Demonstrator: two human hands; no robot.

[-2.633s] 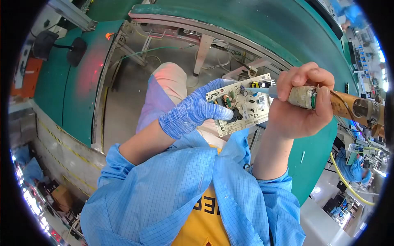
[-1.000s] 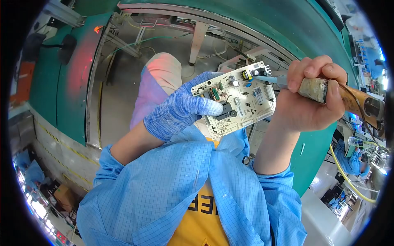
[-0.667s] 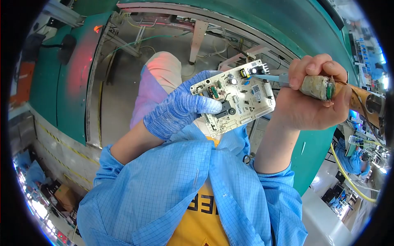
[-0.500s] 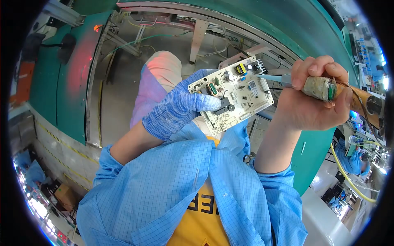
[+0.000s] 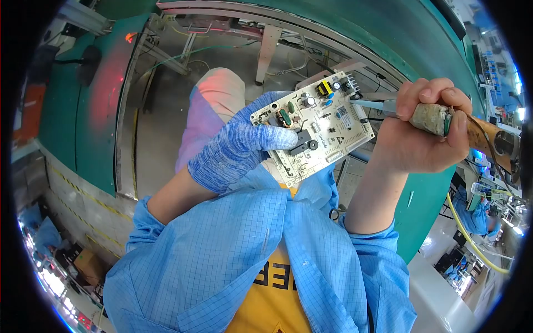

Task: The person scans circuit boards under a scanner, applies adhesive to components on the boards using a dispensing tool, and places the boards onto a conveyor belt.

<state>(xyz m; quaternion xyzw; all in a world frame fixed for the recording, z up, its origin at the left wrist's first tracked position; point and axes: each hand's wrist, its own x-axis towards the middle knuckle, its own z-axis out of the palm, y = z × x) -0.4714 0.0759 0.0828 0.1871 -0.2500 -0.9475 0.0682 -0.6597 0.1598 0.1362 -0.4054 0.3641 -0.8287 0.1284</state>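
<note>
My left hand (image 5: 239, 139), in a blue-and-white knitted glove, grips a pale circuit board (image 5: 327, 133) by its left side, thumb on top by a black component. Tilted in front of my chest, the board carries a yellow transformer (image 5: 324, 87), capacitors and a black finned part along its far edge. My bare right hand (image 5: 425, 125) is closed round a glue dispenser (image 5: 430, 118) with a tape-wrapped grip, amber barrel and wire. Its pale tapered nozzle (image 5: 369, 104) points left, with the tip at the board's upper right components; whether it touches cannot be made out.
A green-topped bench (image 5: 333, 33) with a metal frame runs across the far side. Another green surface (image 5: 105, 105) lies at left. My knee (image 5: 219, 91) is below the board. A yellow hose (image 5: 472, 238) hangs at right, and a person in blue (image 5: 474, 216) is beyond.
The board has turned and shifted slightly in my left hand. On the dispenser, my right thumb has closed in toward the grip, and the nozzle tip sits a little farther right.
</note>
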